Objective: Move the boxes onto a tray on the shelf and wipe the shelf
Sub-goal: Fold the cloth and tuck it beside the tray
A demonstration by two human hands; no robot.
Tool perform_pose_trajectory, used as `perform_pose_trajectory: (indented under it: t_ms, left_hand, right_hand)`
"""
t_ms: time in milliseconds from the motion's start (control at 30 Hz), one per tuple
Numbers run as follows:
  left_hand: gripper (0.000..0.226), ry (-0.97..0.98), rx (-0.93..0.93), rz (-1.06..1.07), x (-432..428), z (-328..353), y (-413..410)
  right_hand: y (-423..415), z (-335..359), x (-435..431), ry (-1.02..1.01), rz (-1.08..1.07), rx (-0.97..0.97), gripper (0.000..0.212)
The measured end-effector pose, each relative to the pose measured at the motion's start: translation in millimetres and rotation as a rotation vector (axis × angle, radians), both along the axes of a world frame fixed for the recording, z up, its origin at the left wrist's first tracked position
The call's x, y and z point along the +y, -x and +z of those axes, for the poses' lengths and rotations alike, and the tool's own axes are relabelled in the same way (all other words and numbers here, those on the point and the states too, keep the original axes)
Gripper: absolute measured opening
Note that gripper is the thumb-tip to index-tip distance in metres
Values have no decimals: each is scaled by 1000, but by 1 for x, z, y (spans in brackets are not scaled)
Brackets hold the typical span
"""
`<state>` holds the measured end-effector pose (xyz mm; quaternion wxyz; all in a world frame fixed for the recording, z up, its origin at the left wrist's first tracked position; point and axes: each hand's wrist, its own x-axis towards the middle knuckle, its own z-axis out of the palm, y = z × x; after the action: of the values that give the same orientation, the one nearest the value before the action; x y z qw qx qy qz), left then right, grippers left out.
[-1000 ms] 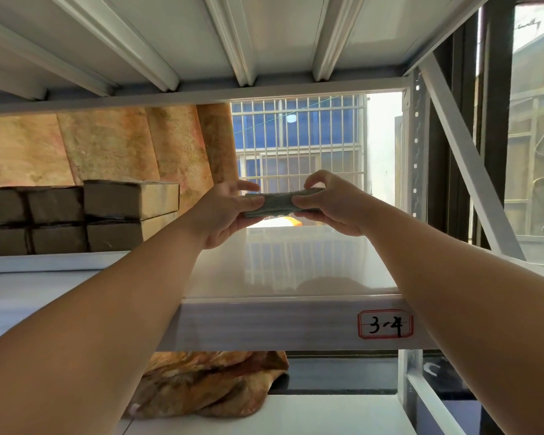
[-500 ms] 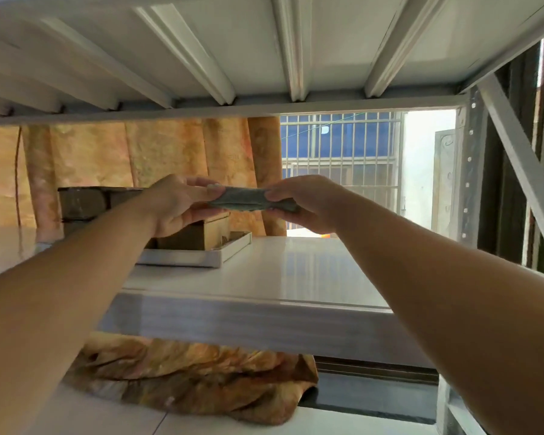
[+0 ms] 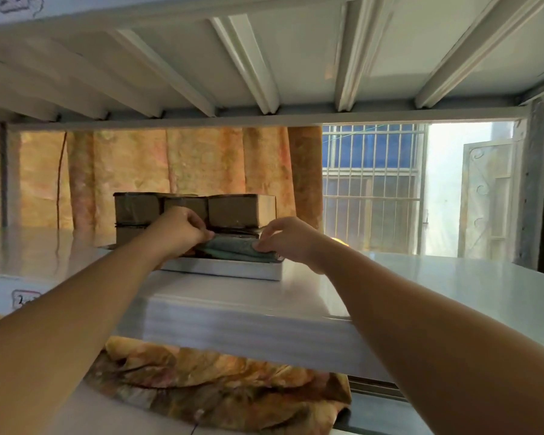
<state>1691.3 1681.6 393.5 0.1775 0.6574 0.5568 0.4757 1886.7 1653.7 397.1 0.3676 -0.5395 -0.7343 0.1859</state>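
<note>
Several brown cardboard boxes stand stacked in two layers on a white tray on the white metal shelf. A folded grey-green cloth lies at the tray's front edge, in front of the boxes. My left hand pinches the cloth's left end. My right hand pinches its right end. Both arms reach over the shelf's front edge. The lower boxes are partly hidden behind my hands and the cloth.
The shelf above hangs low over the boxes. An orange patterned curtain hangs behind, with a barred window to its right. Crumpled orange fabric lies on the lower shelf. A shelf upright stands at the right.
Both hands carried the folded cloth left and down from mid-air to the front of the tray. My view turned left, bringing the boxes and tray to the centre.
</note>
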Motion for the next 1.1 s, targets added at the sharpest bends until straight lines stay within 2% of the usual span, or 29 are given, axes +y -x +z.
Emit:
perform_pose_trajectory:
  t_ms: [100, 200, 333, 467, 600, 733, 933, 1100]
  left_hand:
    - [11, -48, 250, 68, -6, -2, -4]
    - [8, -97, 351, 112, -12, -7, -8]
    - [14, -192, 407, 160, -15, -18, -11]
    - [5, -248, 468, 180, -16, -20, -10]
    - [16, -423, 469, -4, -22, -23, -7]
    - [18, -395, 594, -144, -25, -25, -10]
    - [31, -369, 712, -106, -23, -24, -9]
    - [29, -375, 713, -67, -26, -25, -10]
  right_hand:
    - [1, -4, 1, -7, -3, -64, 18]
    - [1, -8, 5, -29, -33, -104, 29]
    - [1, -12, 8, -55, -58, -162, 23]
    - [1, -12, 5, -142, -40, -231, 20]
    - [-2, -11, -1, -141, -20, -225, 10]
    - [-4, -10, -8, -90, 8, -150, 18]
    - [-5, -10, -8, -66, 5, -109, 17]
    - [-5, -11, -6, -96, 33, -155, 14]
